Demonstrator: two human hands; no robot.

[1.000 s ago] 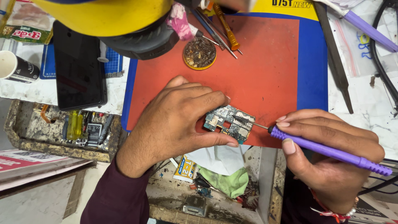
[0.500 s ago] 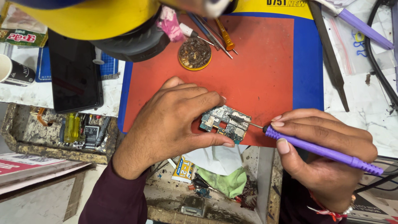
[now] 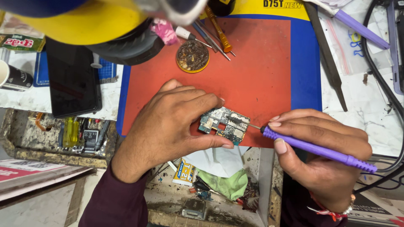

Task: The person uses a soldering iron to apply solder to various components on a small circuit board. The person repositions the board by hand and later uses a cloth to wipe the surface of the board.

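The circuit board (image 3: 224,124) and purple screwdriver (image 3: 317,149) have shifted slightly leftward on the mat.

A small circuit board (image 3: 225,125), greenish-blue and crowded with silvery metal shields and tiny parts, lies flat near the front edge of the red mat (image 3: 252,63), its long side running left to right, pinned between the thumb and fingers of the left hand (image 3: 172,126). A purple screwdriver (image 3: 315,149) with a long, slim handle lies slanting in the right hand (image 3: 324,155), handle end out to the right and thin metal tip pointing left. The tip meets the board's right edge, though whether it sits on a screw is too small to tell.
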